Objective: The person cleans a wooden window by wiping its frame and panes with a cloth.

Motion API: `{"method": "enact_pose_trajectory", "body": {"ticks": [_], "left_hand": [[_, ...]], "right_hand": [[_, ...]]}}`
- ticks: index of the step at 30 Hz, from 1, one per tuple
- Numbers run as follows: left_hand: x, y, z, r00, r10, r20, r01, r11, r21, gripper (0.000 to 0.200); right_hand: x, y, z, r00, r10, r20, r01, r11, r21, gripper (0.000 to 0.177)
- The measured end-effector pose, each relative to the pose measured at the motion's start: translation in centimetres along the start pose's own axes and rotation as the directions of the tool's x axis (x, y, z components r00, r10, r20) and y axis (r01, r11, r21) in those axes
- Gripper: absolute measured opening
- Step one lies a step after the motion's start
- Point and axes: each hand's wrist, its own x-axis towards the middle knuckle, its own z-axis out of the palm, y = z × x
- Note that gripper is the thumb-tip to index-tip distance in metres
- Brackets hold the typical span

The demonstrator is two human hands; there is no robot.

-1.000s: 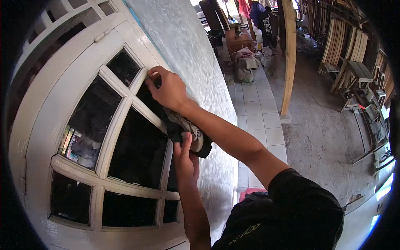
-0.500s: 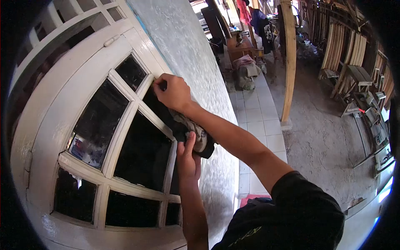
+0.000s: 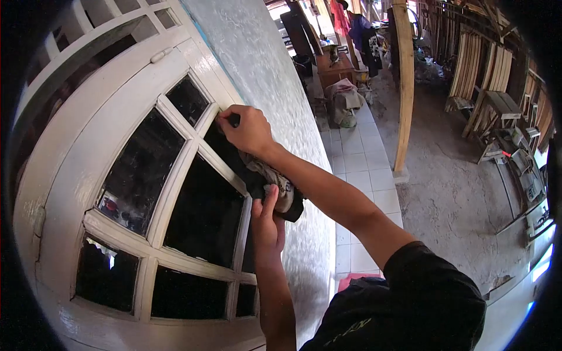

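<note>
My right hand (image 3: 249, 130) is closed in a pinch against the white muntin of the glazed door (image 3: 82, 140), near its upper right panes. Whatever its fingertips hold is too small or too hidden to make out. Below it, my left hand (image 3: 269, 225) is wrapped round a crumpled black and beige cloth (image 3: 285, 193) with some printing on it. The thumb points up along the cloth, and the other fingers are mostly hidden behind it. My right forearm crosses over toward the door, just above the bundle. Dark glass panes (image 3: 205, 213) lie beside both hands.
A rough grey wall (image 3: 257, 70) adjoins the door frame. To the right, a tiled ledge (image 3: 366, 181) runs past a wooden post (image 3: 404, 88). Farther off are a cloth-covered heap (image 3: 345, 102), a wooden bench (image 3: 503, 105) and leaning slats (image 3: 465, 73).
The view has shifted slightly. Both hands keep their places at the door, my right hand still pinched at the muntin and my left still round the cloth.
</note>
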Motion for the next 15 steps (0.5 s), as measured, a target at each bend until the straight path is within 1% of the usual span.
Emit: {"method": "enact_pose_trajectory", "body": {"ticks": [2, 4, 5, 8, 9, 12, 13, 14, 15], "left_hand": [[-0.7, -0.2, -0.5, 0.999, -0.032, -0.020, 0.032, 0.999, 0.026, 0.046], [-1.7, 0.2, -0.2, 0.999, -0.035, -0.020, 0.037, 0.996, 0.085, 0.045], [-2.3, 0.4, 0.4, 1.000, -0.003, 0.023, 0.002, 0.998, 0.058, 0.046], [-4.2, 0.0, 1.0, 0.996, 0.094, -0.012, -0.091, 0.986, 0.138, 0.047], [-4.6, 0.1, 0.7, 0.997, 0.076, -0.003, -0.074, 0.977, 0.198, 0.048], [-4.3, -1.0, 0.8, 0.996, 0.089, -0.026, -0.083, 0.981, 0.174, 0.047], [-3.6, -1.3, 0.0, 0.996, 0.075, -0.046, -0.062, 0.971, 0.229, 0.046], [-2.8, -1.7, -0.4, 0.997, 0.069, -0.036, -0.061, 0.980, 0.188, 0.044], [-1.8, -2.1, -1.0, 0.999, 0.029, -0.032, -0.022, 0.979, 0.202, 0.043]], "right_hand": [[0.2, 1.1, 0.3, 0.999, -0.026, 0.034, 0.023, 0.996, 0.092, 0.021], [-0.5, 0.8, -0.1, 0.988, -0.107, 0.112, 0.080, 0.972, 0.222, 0.022], [-0.9, 0.7, -0.3, 0.977, -0.152, 0.149, 0.104, 0.953, 0.285, 0.023], [-2.7, -2.1, -1.2, 0.972, -0.138, 0.192, 0.091, 0.968, 0.235, 0.022], [-3.0, -2.5, -1.4, 0.966, -0.057, 0.252, -0.011, 0.966, 0.259, 0.019], [-3.2, -1.9, -0.6, 0.981, -0.132, 0.140, 0.085, 0.950, 0.300, 0.017], [-3.2, -1.5, -0.2, 0.980, -0.178, 0.090, 0.152, 0.958, 0.243, 0.017], [-2.9, -1.4, -0.2, 0.972, -0.233, 0.044, 0.221, 0.958, 0.185, 0.017], [-2.9, -1.5, -0.3, 0.978, -0.207, 0.021, 0.203, 0.972, 0.117, 0.018]]}}
